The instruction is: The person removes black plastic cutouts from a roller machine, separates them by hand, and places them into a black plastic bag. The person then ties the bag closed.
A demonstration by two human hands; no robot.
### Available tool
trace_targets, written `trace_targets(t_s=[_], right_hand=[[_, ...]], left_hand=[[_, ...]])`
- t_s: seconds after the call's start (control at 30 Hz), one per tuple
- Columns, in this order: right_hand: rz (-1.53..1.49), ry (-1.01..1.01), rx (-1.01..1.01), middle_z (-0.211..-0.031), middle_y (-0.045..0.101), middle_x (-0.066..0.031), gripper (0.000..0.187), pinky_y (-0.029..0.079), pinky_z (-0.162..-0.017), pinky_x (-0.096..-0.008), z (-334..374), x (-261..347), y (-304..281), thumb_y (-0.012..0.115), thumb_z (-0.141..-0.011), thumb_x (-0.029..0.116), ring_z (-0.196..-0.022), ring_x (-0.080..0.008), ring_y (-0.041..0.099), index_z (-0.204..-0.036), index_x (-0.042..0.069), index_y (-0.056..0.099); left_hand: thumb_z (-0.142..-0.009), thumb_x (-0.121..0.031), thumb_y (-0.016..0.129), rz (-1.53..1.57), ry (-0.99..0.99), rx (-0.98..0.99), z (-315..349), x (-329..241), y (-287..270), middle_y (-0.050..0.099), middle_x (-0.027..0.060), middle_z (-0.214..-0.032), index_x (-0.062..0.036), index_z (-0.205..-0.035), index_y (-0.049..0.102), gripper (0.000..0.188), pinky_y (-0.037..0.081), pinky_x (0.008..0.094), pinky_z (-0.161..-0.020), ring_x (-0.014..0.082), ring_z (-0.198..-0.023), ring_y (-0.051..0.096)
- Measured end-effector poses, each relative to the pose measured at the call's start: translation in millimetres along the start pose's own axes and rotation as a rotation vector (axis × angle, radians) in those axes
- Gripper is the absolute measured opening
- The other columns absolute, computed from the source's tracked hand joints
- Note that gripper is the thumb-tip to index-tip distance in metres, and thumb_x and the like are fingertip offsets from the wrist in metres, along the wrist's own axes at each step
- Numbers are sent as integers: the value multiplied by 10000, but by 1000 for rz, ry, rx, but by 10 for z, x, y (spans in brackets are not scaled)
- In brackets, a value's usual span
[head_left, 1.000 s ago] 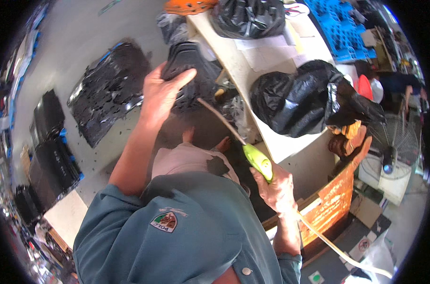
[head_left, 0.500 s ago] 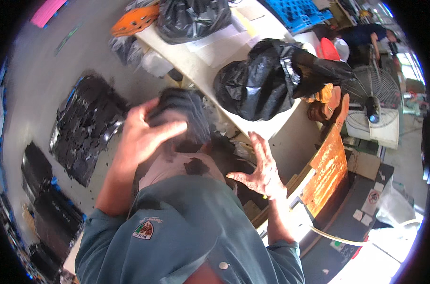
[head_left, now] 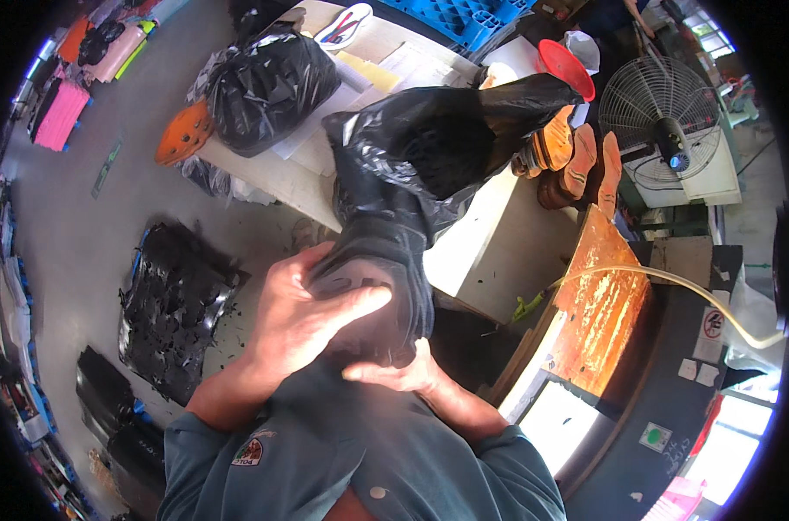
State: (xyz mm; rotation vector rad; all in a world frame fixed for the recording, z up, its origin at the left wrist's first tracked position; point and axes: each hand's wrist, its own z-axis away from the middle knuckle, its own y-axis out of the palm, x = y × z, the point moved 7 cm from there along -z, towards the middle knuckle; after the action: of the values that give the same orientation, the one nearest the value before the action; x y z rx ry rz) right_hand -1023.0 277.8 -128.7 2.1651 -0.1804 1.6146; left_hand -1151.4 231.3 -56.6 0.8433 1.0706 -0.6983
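Both my hands are at a stack of thin black pieces [head_left: 392,252], which has a smooth, greyish near face and is blurred by motion. My left hand [head_left: 303,317] grips its left side, the thumb lying across the top. At the near right end, my right hand [head_left: 403,369] closes on the stack with its thumb and fingers; some fingers are hidden. The far end overlaps a black plastic bag [head_left: 451,130] on the white table's edge. I cannot tell whether that end lies inside the bag or in front of it.
A second black bag [head_left: 273,91] and papers lie on the table [head_left: 303,187]. Shoe-shaped orange pieces [head_left: 577,161] stand beyond the right edge, near a fan [head_left: 663,122]. At right is a worn wooden board [head_left: 607,304] under a hose [head_left: 672,271]. Black scraps [head_left: 181,304] cover a floor patch at left.
The stack, held in my left hand alone before, has come up against the black bag. My right hand, open and apart earlier, now grips the stack. The head view has shifted.
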Motion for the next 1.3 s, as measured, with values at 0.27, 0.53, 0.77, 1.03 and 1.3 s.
trace_targets(t_s=[0.27, 0.53, 0.77, 1.03, 1.3], right_hand=[[-336, 210, -258, -1416, 642, -159, 795, 496, -1130, -431, -66, 626, -792, 907, -856, 123, -1302, -267, 633, -1513, -36, 489], [-659, 460, -366, -1159, 717, -308, 516, 688, -737, -462, -307, 723, -1148, 735, -959, 240, -851, -378, 772, -1321, -97, 588], [-876, 551, -533, -1183, 721, -154, 401, 559, -962, -410, -576, 386, -1072, 712, -1003, 256, -1053, -261, 670, -1309, 8, 633], [-1096, 162, -573, -1231, 713, -240, 355, 639, -981, -460, -1146, 332, -1538, 692, -1007, 104, -1116, -334, 724, -1304, -72, 612], [-1027, 32, -682, -1085, 777, -214, 236, 678, -894, -491, -1485, 37, -2086, 624, -1003, 47, -957, -328, 789, -1207, -58, 675]], left_hand=[[-928, -114, 848, 147, 93, 248, -447, -449, 797, 667, 127, -1359, 60, -1462, 526, 648, 516, 350, -1077, 168, -1220, 645], [-969, -157, 800, -672, 646, -649, -418, -806, -129, 723, 126, -1171, 7, -1266, 656, 368, 554, 326, -884, 173, -1032, 683], [-990, -226, 779, -753, 184, -392, -1143, -91, -400, 650, 28, -695, -4, -925, 667, 257, 492, 309, -610, 90, -662, 607], [-1068, -108, 671, -126, 245, -70, -1028, 205, -313, 589, -86, -870, -71, -1067, 615, 68, 399, 202, -637, -18, -767, 493], [-1172, -326, 373, 846, 324, 393, -955, 348, -221, 521, 24, -772, -80, -1329, 544, 338, 540, 456, -973, 230, -780, 634]])
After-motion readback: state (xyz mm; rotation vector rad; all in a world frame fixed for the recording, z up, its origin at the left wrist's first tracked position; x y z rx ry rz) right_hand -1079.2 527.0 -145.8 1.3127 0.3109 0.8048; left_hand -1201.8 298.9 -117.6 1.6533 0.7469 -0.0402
